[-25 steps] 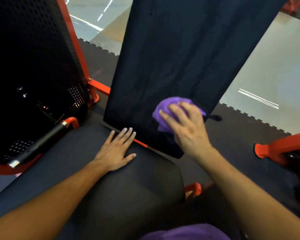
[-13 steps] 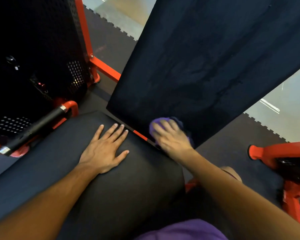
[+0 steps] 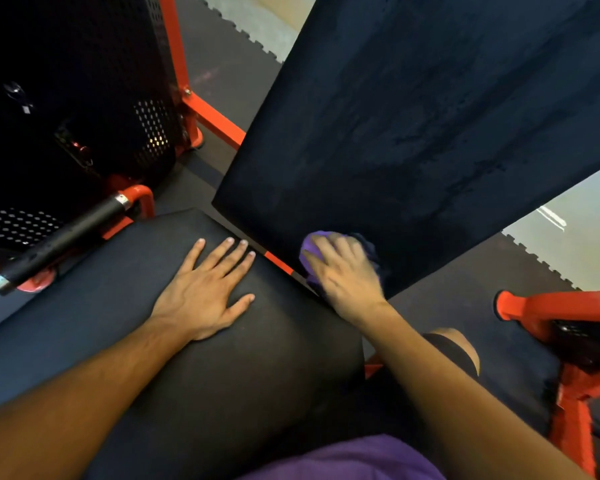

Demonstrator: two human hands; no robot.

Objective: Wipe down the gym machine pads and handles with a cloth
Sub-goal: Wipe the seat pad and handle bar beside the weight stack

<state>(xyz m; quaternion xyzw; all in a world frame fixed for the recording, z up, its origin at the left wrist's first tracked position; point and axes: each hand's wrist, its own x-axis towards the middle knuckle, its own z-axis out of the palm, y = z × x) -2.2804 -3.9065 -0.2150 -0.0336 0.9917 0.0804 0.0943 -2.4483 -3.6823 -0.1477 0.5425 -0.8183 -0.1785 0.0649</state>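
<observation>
Pressing against the lowest strip of the dark back pad [image 3: 413,126], the purple cloth [image 3: 308,253] sits bunched under my right hand [image 3: 347,275], just above the gap where that pad meets the seat pad [image 3: 243,368]. My right fingers are curled over the wad and hold it against the upholstery; only a purple edge shows past the fingertips on the side nearer the gap, and a darker fold sticks out on the far side of the knuckles. The hand looks slightly blurred, so I cannot make out the thumb.

My left hand [image 3: 205,292] lies flat on the seat pad, palm down, fingers straight and spread a little, fingertips close to the pad's far edge. It holds nothing.

Between the two pads a short piece of red frame [image 3: 278,263] shows in the gap, just beside the cloth. The back pad rises tilted away from me, with uneven, blotchy patches across its surface.

To the left of the seat, a black handle [image 3: 66,237] with a metal end cap runs from a red bracket near the seat's corner. Behind it stands a black perforated shroud [image 3: 84,98] edged by a red upright. On the right, a red tube [image 3: 551,304] reaches in from the edge. Dark interlocking floor mat [image 3: 222,64] lies under the machine, with paler floor beyond it.
</observation>
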